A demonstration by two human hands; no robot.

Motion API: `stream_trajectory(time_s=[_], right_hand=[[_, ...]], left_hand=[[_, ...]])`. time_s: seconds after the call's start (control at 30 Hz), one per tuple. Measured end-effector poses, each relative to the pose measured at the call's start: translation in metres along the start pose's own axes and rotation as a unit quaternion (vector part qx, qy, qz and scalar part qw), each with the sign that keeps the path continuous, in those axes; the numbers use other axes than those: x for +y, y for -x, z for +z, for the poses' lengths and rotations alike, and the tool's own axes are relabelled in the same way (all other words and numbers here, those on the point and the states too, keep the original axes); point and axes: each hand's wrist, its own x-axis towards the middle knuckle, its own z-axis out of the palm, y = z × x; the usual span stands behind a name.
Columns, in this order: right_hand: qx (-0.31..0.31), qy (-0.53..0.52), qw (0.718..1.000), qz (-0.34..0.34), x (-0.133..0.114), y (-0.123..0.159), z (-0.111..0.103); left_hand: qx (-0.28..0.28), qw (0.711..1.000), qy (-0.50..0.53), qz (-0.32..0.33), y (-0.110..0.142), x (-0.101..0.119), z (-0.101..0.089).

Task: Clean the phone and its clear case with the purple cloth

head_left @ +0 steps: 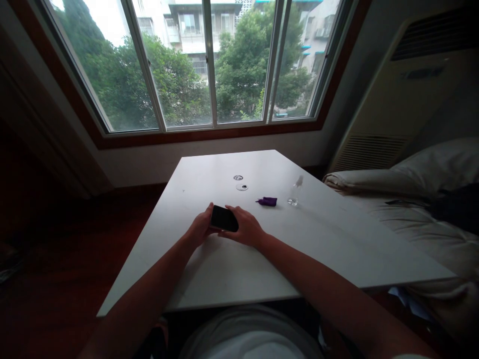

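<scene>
A black phone (pixel 223 218) with a dark screen is held just above the white table (pixel 337 239), near its middle. My left hand (pixel 200 230) grips its left edge with curled fingers. My right hand (pixel 245 229) closes over its right and lower edge. A small purple cloth (pixel 267 201) lies on the table a little beyond my right hand. Further right stands a small clear spray bottle (pixel 295 193).
Two round cable holes (pixel 240 182) sit in the table beyond the phone. A large window (pixel 209 65) spans the far wall. A bed with pale bedding (pixel 411 194) touches the table's right side, with a standing air conditioner (pixel 407 94) behind it. Dark floor lies left.
</scene>
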Motion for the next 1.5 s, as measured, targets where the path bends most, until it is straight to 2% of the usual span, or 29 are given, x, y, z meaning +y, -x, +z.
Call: stream_trajectory(time_s=[0.2,0.4,0.53,0.73,0.87,0.93,1.03,1.13,1.23,1.3,1.37,1.43,1.5], right_hand=[[0.023,0.000,0.999,-0.022,-0.011,-0.002,-0.004],[0.068,-0.019,0.996,-0.046,-0.017,-0.001,-0.006],[0.075,-0.026,0.995,-0.056,-0.018,-0.001,-0.006],[0.090,-0.046,0.994,-0.037,-0.019,-0.001,-0.008],[0.143,-0.108,0.984,0.001,-0.015,-0.001,-0.008],[0.189,-0.151,0.970,0.036,-0.010,-0.001,-0.008],[0.263,-0.222,0.933,0.108,0.001,-0.005,-0.008],[0.324,-0.282,0.884,0.185,0.013,-0.014,-0.016],[0.387,-0.321,0.820,0.273,0.028,-0.022,-0.029],[0.376,-0.363,0.790,0.320,0.040,-0.024,-0.037],[0.313,-0.410,0.784,0.346,0.054,-0.023,-0.043],[0.264,-0.433,0.764,0.398,0.066,-0.021,-0.043],[0.228,-0.456,0.739,0.440,0.076,-0.019,-0.040]], left_hand=[[0.042,0.997,-0.047,0.034,0.005,-0.001,0.008],[0.021,0.995,-0.071,0.067,0.004,-0.003,0.010],[0.025,0.993,-0.087,0.075,0.004,-0.003,0.009],[0.017,0.991,-0.103,0.080,0.000,-0.005,0.008],[0.051,0.985,-0.151,0.059,-0.008,-0.006,0.002],[0.061,0.980,-0.185,0.050,-0.012,-0.006,-0.003],[0.052,0.974,-0.216,0.051,-0.017,-0.005,-0.013],[0.022,0.971,-0.237,0.027,-0.018,-0.003,-0.020],[0.007,0.965,-0.264,0.003,-0.018,0.000,-0.027],[0.001,0.959,-0.282,-0.006,-0.018,0.003,-0.034],[-0.027,0.955,-0.296,-0.004,-0.020,0.006,-0.043],[-0.049,0.954,-0.294,0.021,-0.025,0.008,-0.054],[-0.019,0.948,-0.313,0.058,-0.031,0.007,-0.064]])
